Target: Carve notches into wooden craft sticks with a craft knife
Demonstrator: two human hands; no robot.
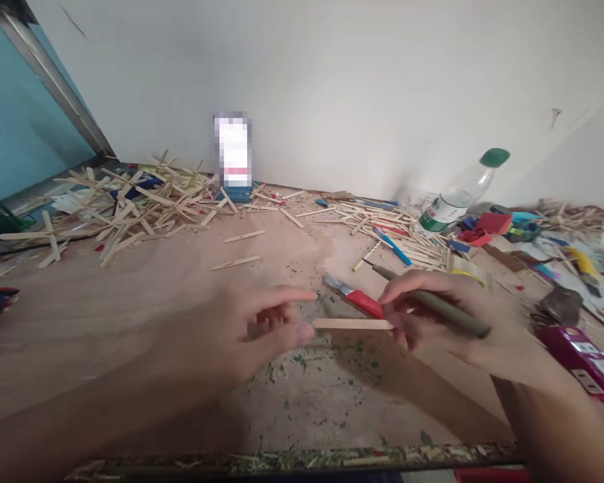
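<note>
My right hand (433,315) pinches the right end of a plain wooden craft stick (352,324), which lies level above the table. Across the same hand rests a slim grey-brown handled tool (440,310) with a thin dark tip pointing up and left; its exact kind is unclear. At the stick's left end, my left hand (266,322) has thumb and index finger apart, the thumb close to the wood; whether they touch I cannot tell. Just behind the stick lies a red utility knife (357,295) with a silver-grey front, partly hidden by my right fingers.
Craft sticks (135,208) are heaped at the back left, more (397,231) at the back right. A phone (235,151) leans on the wall. A green-capped bottle (447,208) tilts rightward. A blue pen (392,247) and magenta power strip (584,362) lie at the right.
</note>
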